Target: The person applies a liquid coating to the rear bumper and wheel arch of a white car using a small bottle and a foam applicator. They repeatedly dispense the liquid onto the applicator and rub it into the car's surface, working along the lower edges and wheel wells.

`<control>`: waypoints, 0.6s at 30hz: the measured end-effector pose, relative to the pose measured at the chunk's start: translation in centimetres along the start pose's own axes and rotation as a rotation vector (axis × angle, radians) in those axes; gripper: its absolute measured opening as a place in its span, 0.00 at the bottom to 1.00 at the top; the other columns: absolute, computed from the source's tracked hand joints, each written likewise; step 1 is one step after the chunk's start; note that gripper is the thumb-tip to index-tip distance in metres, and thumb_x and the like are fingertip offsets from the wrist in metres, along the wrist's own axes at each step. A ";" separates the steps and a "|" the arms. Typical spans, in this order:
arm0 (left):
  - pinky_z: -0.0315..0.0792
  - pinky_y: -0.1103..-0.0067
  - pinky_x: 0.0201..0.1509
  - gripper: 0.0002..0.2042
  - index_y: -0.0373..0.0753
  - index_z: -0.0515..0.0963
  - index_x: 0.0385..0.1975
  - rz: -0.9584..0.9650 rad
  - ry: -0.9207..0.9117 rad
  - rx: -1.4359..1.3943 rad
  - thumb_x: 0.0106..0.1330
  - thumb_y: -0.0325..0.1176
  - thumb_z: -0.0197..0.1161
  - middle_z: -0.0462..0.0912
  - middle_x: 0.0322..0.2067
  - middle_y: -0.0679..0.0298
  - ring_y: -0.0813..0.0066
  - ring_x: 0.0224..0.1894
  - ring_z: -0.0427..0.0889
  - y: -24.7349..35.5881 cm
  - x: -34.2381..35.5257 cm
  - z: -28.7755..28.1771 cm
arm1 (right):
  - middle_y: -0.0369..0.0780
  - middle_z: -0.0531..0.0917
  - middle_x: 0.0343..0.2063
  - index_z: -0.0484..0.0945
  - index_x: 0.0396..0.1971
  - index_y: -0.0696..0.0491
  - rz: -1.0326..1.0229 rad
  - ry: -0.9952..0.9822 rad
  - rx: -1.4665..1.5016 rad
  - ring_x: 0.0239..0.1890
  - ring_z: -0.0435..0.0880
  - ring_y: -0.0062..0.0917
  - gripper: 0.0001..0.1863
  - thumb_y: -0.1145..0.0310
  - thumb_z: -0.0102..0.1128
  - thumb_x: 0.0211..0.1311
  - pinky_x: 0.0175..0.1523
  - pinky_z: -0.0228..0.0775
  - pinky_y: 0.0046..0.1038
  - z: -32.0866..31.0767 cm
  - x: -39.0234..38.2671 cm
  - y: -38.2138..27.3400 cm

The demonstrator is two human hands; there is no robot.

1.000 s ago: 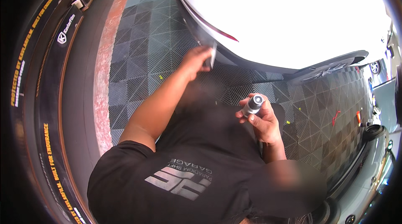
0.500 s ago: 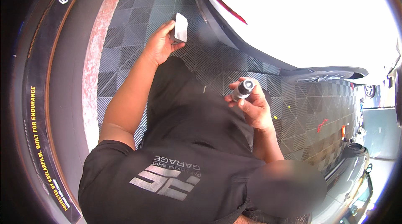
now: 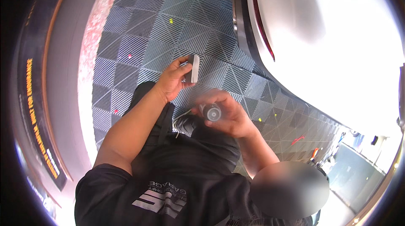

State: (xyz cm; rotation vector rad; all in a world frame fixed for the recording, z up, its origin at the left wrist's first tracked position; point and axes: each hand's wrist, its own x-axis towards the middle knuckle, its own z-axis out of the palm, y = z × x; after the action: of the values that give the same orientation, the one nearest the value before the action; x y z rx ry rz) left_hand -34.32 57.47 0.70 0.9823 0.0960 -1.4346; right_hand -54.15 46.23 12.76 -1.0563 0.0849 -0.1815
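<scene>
My left hand is closed round a small flat block, dark on the hand side with a pale grey-white outer face. Its fingers and thumb grip the block by the edges. A little nearer and to the right, my right hand wraps round a small bottle whose round end points up at the view. Motion blurs this bottle and the fingers behind it. Block and bottle are apart, both held in the air over the floor and my dark-clothed legs.
A glossy white car body with a dark lower trim curves along the right. Grey patterned floor tiles carry small yellow and red scraps. On the left runs a dark wall with a banner. A red strip lies at right.
My two hands have come closer together. The right hand with the bottle has shifted left, and the block in my left hand now shows edge-on. The view has turned, showing more floor.
</scene>
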 end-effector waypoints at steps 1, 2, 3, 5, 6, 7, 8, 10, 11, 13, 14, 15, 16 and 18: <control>0.82 0.67 0.52 0.24 0.46 0.72 0.67 -0.013 0.018 -0.013 0.74 0.42 0.67 0.83 0.52 0.66 0.72 0.52 0.83 0.3 -1.7 0.1 | 0.46 0.74 0.63 0.70 0.64 0.58 -0.012 -0.018 -0.009 0.64 0.81 0.35 0.27 0.87 0.65 0.66 0.69 0.76 0.39 1.1 0.8 -1.2; 0.82 0.68 0.52 0.24 0.46 0.72 0.67 -0.028 0.035 -0.025 0.74 0.42 0.68 0.83 0.53 0.66 0.72 0.52 0.83 0.6 -3.5 0.3 | 0.46 0.74 0.63 0.70 0.64 0.58 -0.025 -0.034 -0.018 0.64 0.81 0.36 0.27 0.87 0.65 0.66 0.69 0.76 0.39 2.4 1.5 -2.4; 0.82 0.68 0.52 0.25 0.46 0.72 0.67 -0.030 0.042 -0.037 0.74 0.43 0.68 0.83 0.53 0.66 0.72 0.52 0.83 1.6 -5.1 0.9 | 0.46 0.74 0.62 0.70 0.63 0.58 -0.046 -0.056 -0.039 0.64 0.81 0.36 0.27 0.87 0.65 0.66 0.69 0.77 0.40 3.7 2.4 -4.0; 0.80 0.67 0.53 0.24 0.47 0.72 0.66 -0.059 0.077 -0.008 0.74 0.44 0.66 0.82 0.53 0.67 0.71 0.52 0.82 3.4 -9.3 1.9 | 0.46 0.74 0.62 0.71 0.63 0.57 -0.035 -0.034 -0.019 0.64 0.81 0.37 0.27 0.88 0.65 0.65 0.68 0.77 0.41 7.1 3.0 -7.1; 0.80 0.66 0.54 0.22 0.47 0.72 0.65 -0.068 0.091 0.005 0.75 0.43 0.65 0.82 0.52 0.67 0.71 0.52 0.82 4.7 -11.1 2.7 | 0.45 0.74 0.62 0.71 0.63 0.57 -0.034 -0.031 -0.013 0.64 0.81 0.37 0.28 0.88 0.65 0.65 0.68 0.77 0.41 8.6 3.2 -8.8; 0.79 0.65 0.55 0.20 0.47 0.73 0.64 -0.079 0.107 0.019 0.76 0.43 0.64 0.82 0.52 0.67 0.71 0.53 0.82 5.9 -13.2 3.5 | 0.45 0.74 0.62 0.71 0.63 0.56 -0.034 -0.026 -0.005 0.64 0.82 0.37 0.28 0.88 0.65 0.65 0.68 0.77 0.41 10.3 3.3 -10.4; 0.80 0.67 0.53 0.19 0.49 0.74 0.62 -0.099 0.085 0.038 0.76 0.44 0.63 0.82 0.50 0.69 0.73 0.51 0.82 7.3 -15.6 4.2 | 0.45 0.75 0.62 0.71 0.63 0.56 -0.012 -0.025 0.001 0.64 0.82 0.37 0.28 0.88 0.65 0.64 0.68 0.77 0.41 11.9 3.2 -12.0; 0.81 0.69 0.51 0.18 0.50 0.75 0.62 -0.107 0.048 0.058 0.76 0.45 0.63 0.82 0.50 0.70 0.74 0.50 0.83 10.4 -19.5 6.0 | 0.45 0.75 0.62 0.71 0.63 0.55 0.015 -0.015 0.001 0.64 0.82 0.37 0.28 0.87 0.66 0.64 0.68 0.77 0.40 15.3 2.7 -15.9; 0.81 0.70 0.50 0.18 0.50 0.76 0.61 -0.116 0.031 0.068 0.76 0.45 0.63 0.83 0.50 0.70 0.75 0.49 0.83 11.9 -21.5 7.1 | 0.45 0.75 0.61 0.71 0.63 0.54 0.013 -0.009 -0.029 0.64 0.82 0.37 0.29 0.87 0.66 0.64 0.67 0.76 0.40 17.1 2.3 -17.9; 0.83 0.72 0.44 0.18 0.49 0.77 0.61 -0.108 0.039 0.090 0.76 0.45 0.63 0.83 0.49 0.70 0.77 0.47 0.84 15.3 -25.8 9.7 | 0.44 0.76 0.61 0.71 0.63 0.53 0.009 -0.001 -0.083 0.64 0.82 0.36 0.29 0.87 0.66 0.63 0.67 0.76 0.40 20.8 1.7 -22.0; 0.84 0.73 0.43 0.18 0.49 0.77 0.62 -0.100 0.048 0.101 0.76 0.45 0.63 0.83 0.48 0.70 0.77 0.46 0.85 16.7 -27.7 10.7 | 0.45 0.76 0.61 0.71 0.62 0.54 0.026 0.014 -0.091 0.63 0.82 0.37 0.28 0.87 0.66 0.63 0.68 0.76 0.42 22.6 1.5 -24.3; 0.85 0.73 0.42 0.18 0.49 0.77 0.62 -0.092 0.062 0.113 0.76 0.45 0.63 0.83 0.48 0.70 0.76 0.46 0.85 17.9 -29.8 11.6 | 0.46 0.77 0.61 0.71 0.61 0.54 0.042 0.026 -0.095 0.62 0.83 0.37 0.28 0.87 0.66 0.62 0.68 0.75 0.45 24.4 1.0 -26.2; 0.84 0.72 0.44 0.19 0.48 0.76 0.63 -0.080 0.065 0.125 0.76 0.45 0.64 0.83 0.49 0.69 0.76 0.47 0.84 19.4 -32.0 12.6 | 0.47 0.77 0.60 0.71 0.60 0.54 0.058 0.039 -0.097 0.61 0.83 0.38 0.28 0.87 0.67 0.61 0.69 0.75 0.48 26.1 0.6 -28.2; 0.84 0.72 0.47 0.21 0.45 0.75 0.65 -0.049 0.062 0.161 0.76 0.45 0.64 0.83 0.51 0.67 0.75 0.50 0.84 22.8 -35.6 14.8 | 0.47 0.78 0.60 0.71 0.59 0.55 0.095 0.069 -0.083 0.61 0.83 0.38 0.27 0.86 0.67 0.62 0.69 0.75 0.48 28.8 -0.5 -31.9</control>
State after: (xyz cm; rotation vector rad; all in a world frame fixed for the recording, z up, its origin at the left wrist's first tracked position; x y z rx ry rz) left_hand -29.48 72.23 42.66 1.1634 0.0511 -1.4744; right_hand -53.54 55.69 54.70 -1.1258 0.2062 -0.1290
